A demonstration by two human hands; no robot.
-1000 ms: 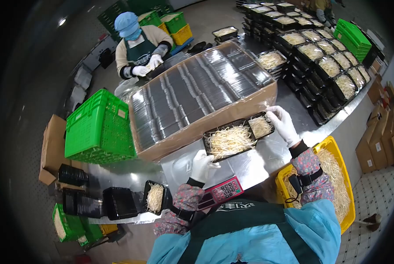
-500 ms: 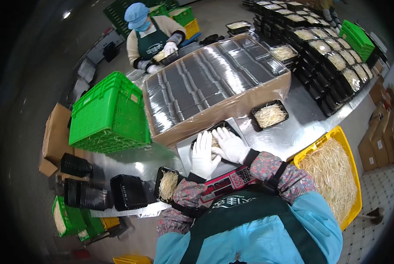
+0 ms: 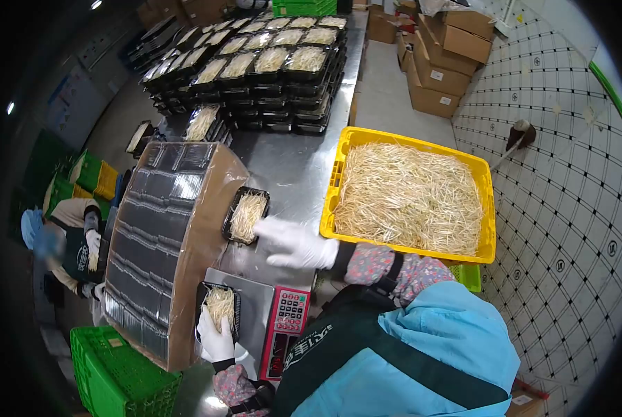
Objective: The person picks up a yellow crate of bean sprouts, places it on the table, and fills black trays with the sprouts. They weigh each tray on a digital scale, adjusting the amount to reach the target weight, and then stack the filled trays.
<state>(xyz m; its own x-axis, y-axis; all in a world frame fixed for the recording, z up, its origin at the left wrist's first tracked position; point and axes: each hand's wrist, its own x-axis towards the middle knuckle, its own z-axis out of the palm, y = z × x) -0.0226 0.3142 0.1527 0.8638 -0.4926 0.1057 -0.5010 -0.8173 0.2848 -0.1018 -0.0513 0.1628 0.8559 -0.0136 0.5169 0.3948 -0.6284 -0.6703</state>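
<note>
My left hand (image 3: 215, 336), in a white glove, lies against the near end of a black tray of pale sprouts (image 3: 220, 308) on the scale (image 3: 254, 306); part of its fingers rests on the sprouts. My right hand (image 3: 297, 243), gloved too, is in the air over the metal table, fingers spread and holding nothing. Its fingertips are close to a second filled tray (image 3: 247, 217) beside the carton. To the right of that hand stands a yellow crate (image 3: 488, 208) full of loose sprouts (image 3: 408, 194).
A carton of empty black trays (image 3: 206, 243) stands left of the scale. Stacked filled trays (image 3: 276, 66) cover the far table (image 3: 338, 90). A green crate (image 3: 116, 368) is at lower left. A co-worker (image 3: 74, 243) stands beyond the carton.
The view has swung right, towards the yellow crate. My right hand has left the tray on the scale and is now apart from it; my left hand has stayed at that tray.
</note>
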